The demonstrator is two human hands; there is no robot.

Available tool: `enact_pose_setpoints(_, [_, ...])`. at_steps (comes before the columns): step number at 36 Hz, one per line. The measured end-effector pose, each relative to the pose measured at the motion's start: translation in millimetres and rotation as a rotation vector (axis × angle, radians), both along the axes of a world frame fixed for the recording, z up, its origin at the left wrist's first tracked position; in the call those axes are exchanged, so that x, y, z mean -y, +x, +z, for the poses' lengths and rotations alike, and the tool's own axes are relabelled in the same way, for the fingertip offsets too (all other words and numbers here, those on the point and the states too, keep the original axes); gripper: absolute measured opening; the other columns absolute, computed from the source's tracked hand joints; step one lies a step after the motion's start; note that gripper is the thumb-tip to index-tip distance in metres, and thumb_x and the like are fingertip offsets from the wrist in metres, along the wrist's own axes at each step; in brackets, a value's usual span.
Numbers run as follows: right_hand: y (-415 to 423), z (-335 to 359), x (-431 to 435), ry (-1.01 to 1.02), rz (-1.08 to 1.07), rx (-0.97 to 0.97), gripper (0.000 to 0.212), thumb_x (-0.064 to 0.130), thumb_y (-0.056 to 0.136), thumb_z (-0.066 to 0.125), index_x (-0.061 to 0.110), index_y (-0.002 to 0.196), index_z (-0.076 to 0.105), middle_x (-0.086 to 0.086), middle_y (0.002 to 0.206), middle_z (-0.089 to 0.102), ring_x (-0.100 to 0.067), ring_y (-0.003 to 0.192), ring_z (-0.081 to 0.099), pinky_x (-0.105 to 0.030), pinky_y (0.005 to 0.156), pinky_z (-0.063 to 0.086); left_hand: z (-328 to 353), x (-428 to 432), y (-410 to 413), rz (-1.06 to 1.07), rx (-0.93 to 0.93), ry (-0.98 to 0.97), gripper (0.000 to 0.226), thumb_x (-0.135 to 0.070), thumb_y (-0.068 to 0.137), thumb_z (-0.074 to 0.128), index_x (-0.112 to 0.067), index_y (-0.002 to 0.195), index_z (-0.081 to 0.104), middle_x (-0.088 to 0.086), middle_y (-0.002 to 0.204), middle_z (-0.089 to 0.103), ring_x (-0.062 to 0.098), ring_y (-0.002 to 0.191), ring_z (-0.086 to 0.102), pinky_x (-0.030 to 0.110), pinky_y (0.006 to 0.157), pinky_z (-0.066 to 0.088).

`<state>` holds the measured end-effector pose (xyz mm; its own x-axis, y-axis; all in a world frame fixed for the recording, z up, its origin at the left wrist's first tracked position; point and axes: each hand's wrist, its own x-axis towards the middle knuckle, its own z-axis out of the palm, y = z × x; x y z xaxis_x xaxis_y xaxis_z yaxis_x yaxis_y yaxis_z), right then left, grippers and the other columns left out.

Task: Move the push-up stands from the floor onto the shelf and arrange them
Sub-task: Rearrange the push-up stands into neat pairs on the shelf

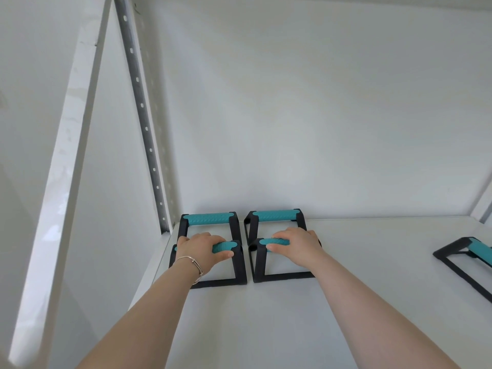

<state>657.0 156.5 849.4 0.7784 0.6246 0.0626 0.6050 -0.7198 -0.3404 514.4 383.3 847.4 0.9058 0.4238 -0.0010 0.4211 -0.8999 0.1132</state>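
Observation:
Several black push-up stands with teal grips stand on the white shelf [266,328]. Two sit at the back by the wall: a back left stand [209,219] and a back right stand [275,216]. In front of them, my left hand [203,249] is wrapped around the teal grip of the front left stand [238,270]. My right hand [295,246] grips the teal bar of the front right stand [259,265]. Both front stands rest on the shelf, close side by side. A fifth stand [468,259] lies apart at the right edge, partly cut off.
A perforated metal upright [142,113] runs up the left rear corner of the shelf. A white post [66,145] stands nearer on the left. The white back wall [319,115] closes the shelf behind the stands.

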Motion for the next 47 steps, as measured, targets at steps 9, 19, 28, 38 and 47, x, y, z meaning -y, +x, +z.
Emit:
enact_pose_setpoints(9, [-0.9,2.0,0.4,-0.029,0.014,0.014,0.044,0.07,0.088,0.043,0.042,0.115,0.063,0.01,0.103,0.061,-0.017,0.108,0.052,-0.038,0.102,0.031,4.1,3.8,-0.2,0.001,-0.012,-0.003,0.054,-0.073,0.087,0.037,-0.043,0.13,0.051,-0.013,0.107,0.06,0.014,0.103,0.054,0.039,0.098,0.034])
enact_pose_setpoints(19, [-4.7,-3.9,11.4,0.052,0.016,0.127,0.062,0.065,0.091,0.045,0.033,0.144,0.042,0.006,0.146,0.048,-0.019,0.137,0.038,-0.041,0.118,0.02,10.8,33.1,-2.3,0.079,0.147,-0.028,0.064,-0.065,0.09,0.044,-0.034,0.146,0.037,-0.004,0.152,0.038,0.022,0.141,0.033,0.05,0.12,0.02])
enact_pose_setpoints(28, [22.5,-15.6,90.3,0.268,-0.141,0.501,0.059,0.046,0.085,0.067,0.015,0.134,0.056,-0.005,0.128,0.062,-0.029,0.123,0.055,-0.049,0.108,0.04,20.4,146.9,38.1,0.031,0.324,0.097,0.069,-0.056,0.096,0.039,-0.02,0.153,0.023,0.005,0.163,0.017,0.024,0.152,0.006,0.047,0.123,0.005])
enact_pose_setpoints(38, [98.0,0.1,264.6,0.216,-0.326,0.584,0.064,0.043,0.084,0.07,0.011,0.136,0.055,-0.011,0.131,0.062,-0.031,0.126,0.054,-0.053,0.108,0.04,22.8,312.6,134.0,0.0,0.323,0.024,0.071,-0.055,0.098,0.034,-0.016,0.154,0.016,0.009,0.163,0.011,0.027,0.152,0.001,0.044,0.123,0.006])
enact_pose_setpoints(47, [158.8,11.3,434.0,0.119,-0.552,0.541,0.065,0.047,0.088,0.063,0.01,0.139,0.051,-0.013,0.135,0.059,-0.034,0.129,0.049,-0.055,0.11,0.036,16.4,463.2,209.1,-0.053,0.282,-0.041,0.07,-0.054,0.098,0.03,-0.014,0.154,0.014,0.011,0.163,0.01,0.028,0.151,0.001,0.045,0.122,0.008])
